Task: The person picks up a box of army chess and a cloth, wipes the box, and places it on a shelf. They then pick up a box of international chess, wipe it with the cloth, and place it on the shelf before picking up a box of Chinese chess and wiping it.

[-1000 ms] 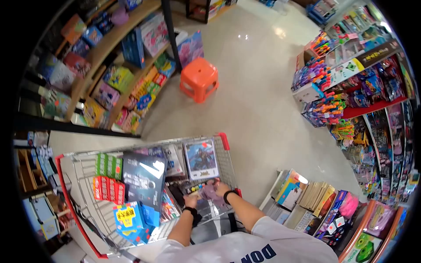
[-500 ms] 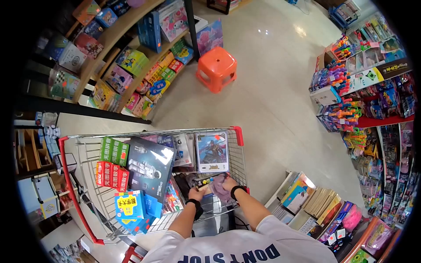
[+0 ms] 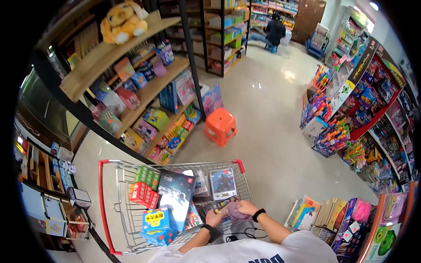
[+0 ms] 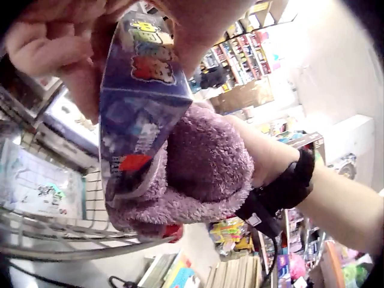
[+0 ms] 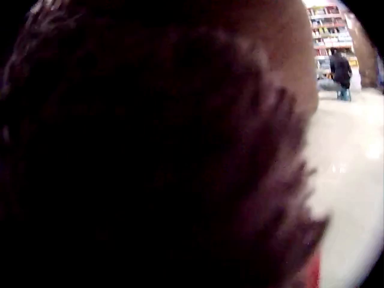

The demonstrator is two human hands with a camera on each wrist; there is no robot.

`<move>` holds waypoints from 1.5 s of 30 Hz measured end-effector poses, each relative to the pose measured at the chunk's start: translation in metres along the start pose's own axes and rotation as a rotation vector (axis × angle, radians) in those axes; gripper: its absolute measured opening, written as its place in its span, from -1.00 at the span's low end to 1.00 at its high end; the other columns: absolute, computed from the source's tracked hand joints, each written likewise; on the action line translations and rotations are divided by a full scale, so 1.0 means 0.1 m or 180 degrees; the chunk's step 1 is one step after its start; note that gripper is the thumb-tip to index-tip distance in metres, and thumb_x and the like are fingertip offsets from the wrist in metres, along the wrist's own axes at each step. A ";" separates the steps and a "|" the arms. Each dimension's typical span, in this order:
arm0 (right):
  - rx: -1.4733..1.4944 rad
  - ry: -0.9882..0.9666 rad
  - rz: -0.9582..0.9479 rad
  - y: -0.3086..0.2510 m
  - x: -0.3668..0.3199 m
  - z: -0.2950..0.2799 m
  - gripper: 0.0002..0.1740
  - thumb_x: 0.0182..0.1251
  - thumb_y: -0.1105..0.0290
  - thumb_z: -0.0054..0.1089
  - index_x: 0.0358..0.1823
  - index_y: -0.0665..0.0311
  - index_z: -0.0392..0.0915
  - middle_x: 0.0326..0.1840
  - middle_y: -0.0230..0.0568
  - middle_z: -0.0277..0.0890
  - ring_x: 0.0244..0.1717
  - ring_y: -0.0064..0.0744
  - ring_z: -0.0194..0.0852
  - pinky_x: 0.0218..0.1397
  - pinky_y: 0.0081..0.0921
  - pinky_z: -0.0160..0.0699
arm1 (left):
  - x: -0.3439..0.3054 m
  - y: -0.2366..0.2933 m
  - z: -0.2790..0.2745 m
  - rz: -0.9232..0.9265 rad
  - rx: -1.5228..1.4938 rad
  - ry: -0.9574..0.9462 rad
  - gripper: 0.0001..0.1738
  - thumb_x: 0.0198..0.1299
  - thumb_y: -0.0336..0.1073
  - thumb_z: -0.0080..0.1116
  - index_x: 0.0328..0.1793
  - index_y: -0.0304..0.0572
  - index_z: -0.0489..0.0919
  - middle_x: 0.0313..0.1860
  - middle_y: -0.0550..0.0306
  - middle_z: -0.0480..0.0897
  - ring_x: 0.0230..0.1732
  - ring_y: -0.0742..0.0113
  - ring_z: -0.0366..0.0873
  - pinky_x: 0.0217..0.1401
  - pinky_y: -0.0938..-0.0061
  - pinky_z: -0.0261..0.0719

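Observation:
Over the near right corner of the shopping cart (image 3: 245,184), my left hand (image 3: 215,216) holds a small dark blue box (image 4: 144,114) with colourful lettering, fingers on one side and thumb on the other. A fuzzy purple cloth (image 4: 210,156) is bunched in my right hand (image 3: 248,208) and lies against the box's lower side. The cloth fills most of the right wrist view and hides the fingers there. Close by in the cart are a boxed figure picture (image 3: 223,184) and a large dark box with an astronaut (image 3: 176,193).
Green boxes (image 3: 147,176), red boxes (image 3: 144,194) and blue boxes (image 3: 156,220) fill the cart's left part. An orange stool (image 3: 220,126) stands beyond it by wooden shelves (image 3: 131,116). Books (image 3: 322,212) stand at right, near a toy rack (image 3: 372,96). A seated person (image 3: 275,33) is far back.
The head view has tilted up, bringing the upper shelves and the seated person into sight. Both hands keep the box and cloth together, with the cloth shifting slightly over the box.

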State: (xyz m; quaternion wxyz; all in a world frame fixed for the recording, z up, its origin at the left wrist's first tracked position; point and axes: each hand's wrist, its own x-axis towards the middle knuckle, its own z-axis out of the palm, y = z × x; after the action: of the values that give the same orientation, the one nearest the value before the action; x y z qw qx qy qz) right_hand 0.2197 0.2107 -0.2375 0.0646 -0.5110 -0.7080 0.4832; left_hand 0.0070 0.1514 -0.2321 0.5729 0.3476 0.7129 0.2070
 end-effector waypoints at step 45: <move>0.4695 0.2761 -0.0500 -2.15 -1.84 -1.25 -0.40 0.15 0.01 -0.08 0.09 0.34 0.35 0.08 -0.09 0.44 0.06 -0.17 0.44 0.15 -0.29 0.38 | -4.56 2.88 -2.21 0.6860 0.0472 0.2113 -0.71 -0.25 -0.20 0.43 -0.32 -0.03 0.73 -0.47 0.31 0.56 -0.43 0.39 0.38 -0.47 0.56 0.30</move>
State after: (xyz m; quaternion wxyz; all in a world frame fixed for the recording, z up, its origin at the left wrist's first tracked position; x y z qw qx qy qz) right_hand 0.2370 0.1409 0.0634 0.6784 -0.4275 -0.1589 0.5759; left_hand -0.0848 0.0335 0.3314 -0.1441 0.7422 0.1689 0.6324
